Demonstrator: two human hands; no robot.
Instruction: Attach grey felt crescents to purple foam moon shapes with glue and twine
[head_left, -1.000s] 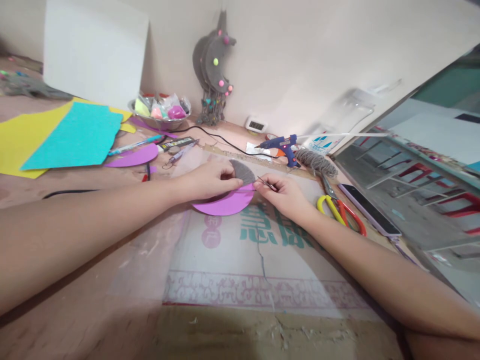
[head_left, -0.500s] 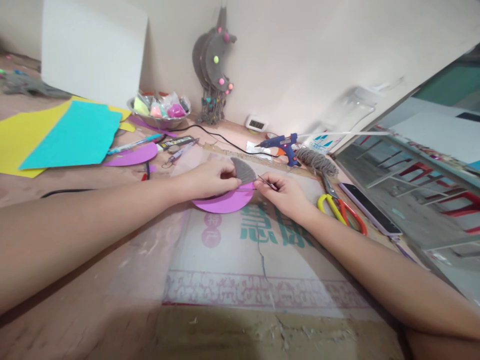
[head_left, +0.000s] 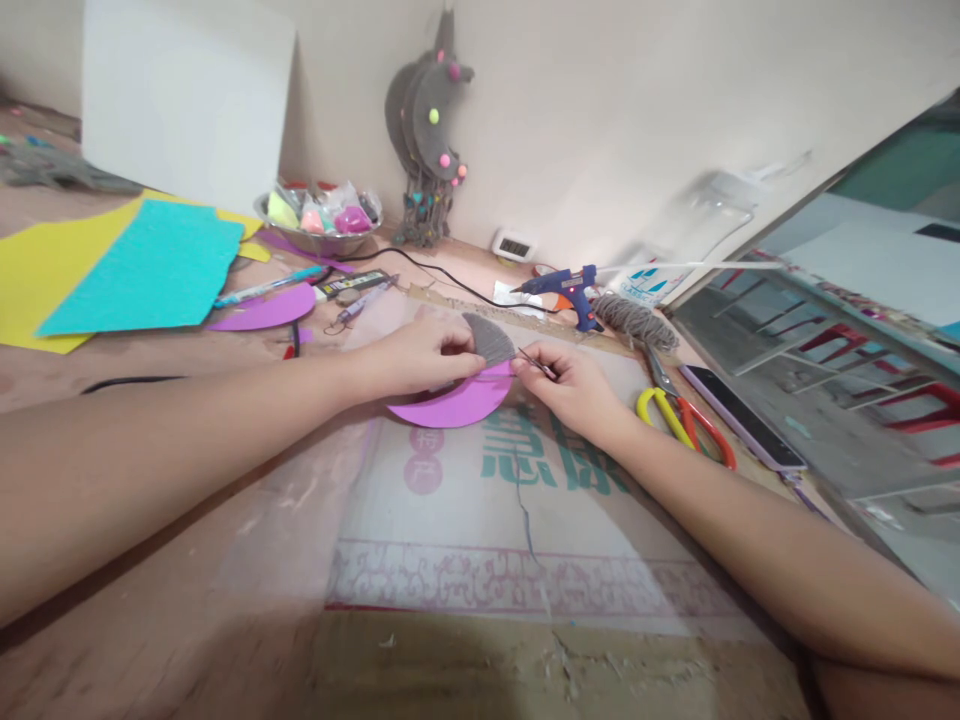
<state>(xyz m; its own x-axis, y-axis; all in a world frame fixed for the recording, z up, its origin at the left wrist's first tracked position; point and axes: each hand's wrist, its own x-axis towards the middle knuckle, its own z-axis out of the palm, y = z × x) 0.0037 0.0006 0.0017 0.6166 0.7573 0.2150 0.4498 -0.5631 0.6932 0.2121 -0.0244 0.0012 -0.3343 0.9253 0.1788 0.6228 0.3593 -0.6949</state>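
Note:
A purple paper or foam disc (head_left: 457, 402) lies over the plastic sheet, its far part covered by close rows of grey yarn (head_left: 489, 340). My left hand (head_left: 427, 350) is closed on the disc's left side, thumb across the front of the yarn rows; its other fingers are partly hidden. At the disc's right edge, my right hand (head_left: 570, 385) pinches a strand of the yarn that runs along the purple surface. A thin dark piece sticks up between its fingers; I cannot tell if it is a yarn end or a tool.
Behind my right hand lie a blue glue gun (head_left: 566, 290), a yarn bundle (head_left: 634, 322), scissors (head_left: 667, 410) and a phone (head_left: 742, 415). Turquoise (head_left: 150, 270) and yellow sheets (head_left: 45, 280), pens and a metal bowl (head_left: 319, 240) are at left. A moon-shaped ornament (head_left: 431, 120) hangs on the wall.
The disc and both hands have shifted very slightly to the right. Both hands keep the same hold.

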